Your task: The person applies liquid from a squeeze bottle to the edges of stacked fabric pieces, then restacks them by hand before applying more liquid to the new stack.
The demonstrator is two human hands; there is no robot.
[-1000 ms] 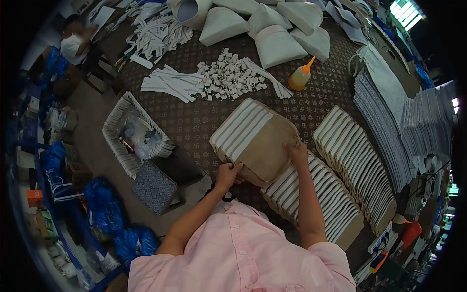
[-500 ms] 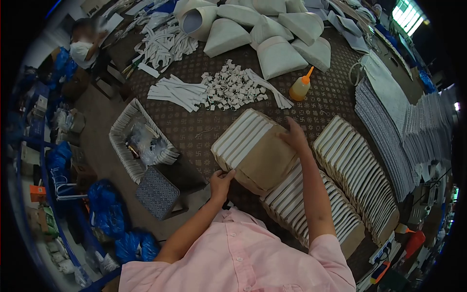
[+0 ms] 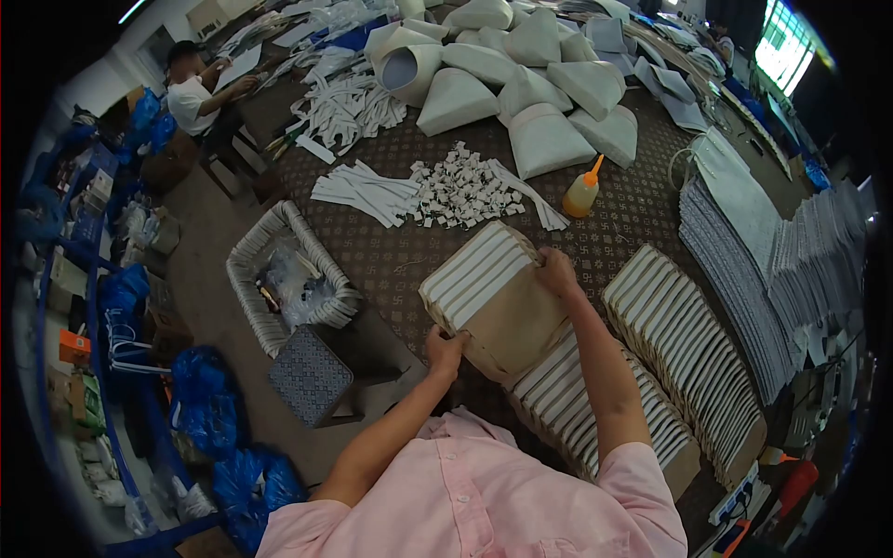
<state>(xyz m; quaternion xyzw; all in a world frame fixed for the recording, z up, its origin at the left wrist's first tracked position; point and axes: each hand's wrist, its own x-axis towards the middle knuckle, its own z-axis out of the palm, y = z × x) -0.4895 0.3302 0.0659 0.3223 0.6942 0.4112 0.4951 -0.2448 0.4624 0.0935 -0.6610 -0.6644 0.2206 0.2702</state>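
Observation:
A stack of brown panels with white strips (image 3: 516,316) lies on the patterned table in front of me. My left hand (image 3: 446,352) grips its near-left edge, thumb on top. At its far right edge, my right hand (image 3: 556,272) has its fingers bent around the corner; their tips are partly hidden. Beside my right forearm, a fanned row of similar brown panels with white strips (image 3: 595,400) runs toward the near right. A second such row (image 3: 684,335) lies farther right.
Beyond the stack are a pile of small white pieces with metal bits (image 3: 465,191), white strips (image 3: 367,193) and an orange-tipped glue bottle (image 3: 581,192). Pale cone-like forms (image 3: 549,139) are heaped behind. A basket (image 3: 244,265) stands left; a person (image 3: 200,93) sits far left.
My right hand has gone from spread fingers over the stack's right side to gripping its far right edge. My left hand still holds the near-left edge. The view has shifted slightly.

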